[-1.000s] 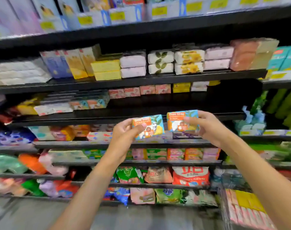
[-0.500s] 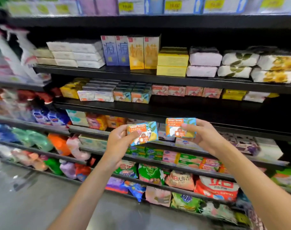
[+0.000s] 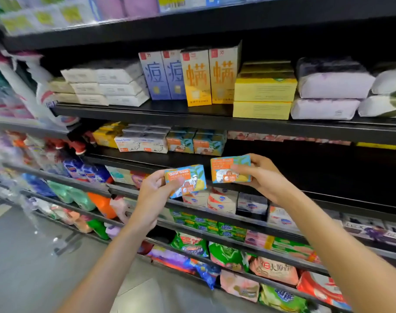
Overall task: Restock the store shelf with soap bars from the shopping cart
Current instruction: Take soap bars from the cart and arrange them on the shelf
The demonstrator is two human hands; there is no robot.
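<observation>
My left hand [image 3: 157,193] grips a blue-and-orange "Goat Soap" bar [image 3: 190,180] by its left end, thumb across the front. My right hand [image 3: 263,177] holds a second matching soap bar [image 3: 226,167] by its right end. Both bars are raised in front of the black store shelf [image 3: 283,168]. Just above and left, two matching blue-and-orange soap boxes [image 3: 196,141] stand on that shelf, next to white soap boxes [image 3: 140,143]. To the right of them the shelf board is dark and bare. The shopping cart is out of view.
The upper shelf [image 3: 147,111] carries white packs, blue and orange upright boxes, yellow boxes [image 3: 263,91] and lilac wrapped packs. Lower shelves hold more soap boxes, bottles and bagged detergent [image 3: 274,269]. Grey floor [image 3: 34,267] lies at the lower left.
The view has swung left along the shelves and come closer. Both hands keep their soap bars, now nearer the matching boxes on the shelf.
</observation>
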